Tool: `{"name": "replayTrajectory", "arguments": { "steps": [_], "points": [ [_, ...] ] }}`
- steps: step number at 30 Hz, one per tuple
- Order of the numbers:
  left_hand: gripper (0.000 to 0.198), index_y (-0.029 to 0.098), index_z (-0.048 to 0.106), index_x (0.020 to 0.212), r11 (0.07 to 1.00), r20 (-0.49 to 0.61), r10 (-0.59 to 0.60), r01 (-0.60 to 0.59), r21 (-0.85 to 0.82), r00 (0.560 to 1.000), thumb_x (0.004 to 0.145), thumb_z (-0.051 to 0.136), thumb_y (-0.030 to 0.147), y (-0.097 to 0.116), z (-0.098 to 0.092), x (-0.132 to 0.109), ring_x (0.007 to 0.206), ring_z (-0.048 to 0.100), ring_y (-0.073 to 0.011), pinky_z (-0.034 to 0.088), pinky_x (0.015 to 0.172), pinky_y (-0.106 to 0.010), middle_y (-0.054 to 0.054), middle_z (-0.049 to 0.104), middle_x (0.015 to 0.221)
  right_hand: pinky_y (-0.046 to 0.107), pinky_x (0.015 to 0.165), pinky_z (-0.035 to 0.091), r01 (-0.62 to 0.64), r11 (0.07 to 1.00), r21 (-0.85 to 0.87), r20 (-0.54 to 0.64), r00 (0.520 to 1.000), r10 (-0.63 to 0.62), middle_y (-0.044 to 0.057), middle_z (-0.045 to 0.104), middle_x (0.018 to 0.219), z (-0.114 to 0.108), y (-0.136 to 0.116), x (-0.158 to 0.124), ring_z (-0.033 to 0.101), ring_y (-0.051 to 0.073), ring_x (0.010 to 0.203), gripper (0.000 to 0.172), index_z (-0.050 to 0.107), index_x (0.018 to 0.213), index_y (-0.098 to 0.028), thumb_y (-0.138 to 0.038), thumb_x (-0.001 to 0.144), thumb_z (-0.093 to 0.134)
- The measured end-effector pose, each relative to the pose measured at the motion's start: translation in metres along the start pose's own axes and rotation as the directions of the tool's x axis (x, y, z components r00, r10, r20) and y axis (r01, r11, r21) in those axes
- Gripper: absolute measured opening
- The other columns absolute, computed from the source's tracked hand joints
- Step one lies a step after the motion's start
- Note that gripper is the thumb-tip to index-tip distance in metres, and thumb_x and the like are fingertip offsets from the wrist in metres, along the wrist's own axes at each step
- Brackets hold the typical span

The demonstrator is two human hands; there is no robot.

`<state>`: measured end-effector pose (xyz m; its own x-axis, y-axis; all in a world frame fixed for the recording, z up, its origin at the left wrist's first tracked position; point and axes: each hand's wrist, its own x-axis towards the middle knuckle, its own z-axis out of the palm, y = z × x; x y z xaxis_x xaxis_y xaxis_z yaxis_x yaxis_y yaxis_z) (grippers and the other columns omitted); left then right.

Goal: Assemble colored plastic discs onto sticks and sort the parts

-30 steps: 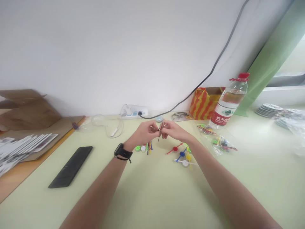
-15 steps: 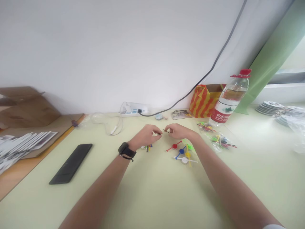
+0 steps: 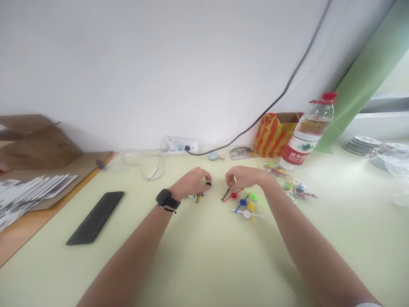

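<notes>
My left hand (image 3: pixel 194 181) is closed on a small round black piece (image 3: pixel 208 183) at its fingertips, just above several small coloured pieces (image 3: pixel 200 196) on the table. My right hand (image 3: pixel 239 178) pinches a black pointer (image 3: pixel 226 193), which slants down beside a red pointer (image 3: pixel 234 195). Nearer to me lie a blue pointer (image 3: pixel 243 202), a yellow one (image 3: pixel 251 207), a white one (image 3: pixel 247 214) and a green one (image 3: pixel 254 196), partly overlapping.
A black phone-like slab (image 3: pixel 96 218) lies left. Behind are a power strip (image 3: pixel 180 147) and cable. At right stand a striped bag (image 3: pixel 271 135) and water bottle (image 3: pixel 305 136), near bagged pieces (image 3: pixel 298 190). Cardboard (image 3: pixel 41 143) sits far left.
My hands have moved apart. The black pointer in my right hand has come down beside the red one, and a round black piece now shows at my left fingertips.
</notes>
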<state>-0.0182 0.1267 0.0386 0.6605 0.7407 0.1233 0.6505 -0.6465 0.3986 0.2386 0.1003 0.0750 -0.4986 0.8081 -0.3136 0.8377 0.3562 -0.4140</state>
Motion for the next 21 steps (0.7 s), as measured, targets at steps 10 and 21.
{"name": "replayTrajectory", "arguments": {
  "steps": [10, 21],
  "points": [
    [0.019, 0.027, 0.079, 0.094, 0.999, 0.012, 0.039, -0.039, 0.002, 0.999, 0.089, 0.064, 0.038, -0.002, -0.001, 0.002, 0.104, 0.065, -0.0267, 0.049, 0.09, -0.036, -0.004, 0.076, 0.101, 0.024, 0.062, 0.044, -0.006, 0.999, 0.047, 0.23, 0.973, -0.005, 0.0, 0.076, 0.091, 0.002, 0.0, 0.003, 0.067, 0.018, 0.077, 0.023, 0.077, 0.087, -0.023, -0.027, 0.065, 0.08],
    [0.028, 0.021, 0.074, 0.107, 0.984, -0.279, 0.013, -0.061, -0.165, 0.96, 0.097, 0.057, 0.042, 0.015, -0.02, 0.002, 0.094, 0.069, -0.0214, 0.055, 0.085, -0.034, -0.006, 0.077, 0.105, 0.025, 0.061, 0.048, 0.192, 0.846, 0.497, -0.256, 0.964, -0.068, 0.003, 0.071, 0.076, -0.007, -0.004, -0.003, 0.065, 0.015, 0.066, 0.012, 0.062, 0.087, -0.019, -0.029, 0.086, 0.068]
  ]
}}
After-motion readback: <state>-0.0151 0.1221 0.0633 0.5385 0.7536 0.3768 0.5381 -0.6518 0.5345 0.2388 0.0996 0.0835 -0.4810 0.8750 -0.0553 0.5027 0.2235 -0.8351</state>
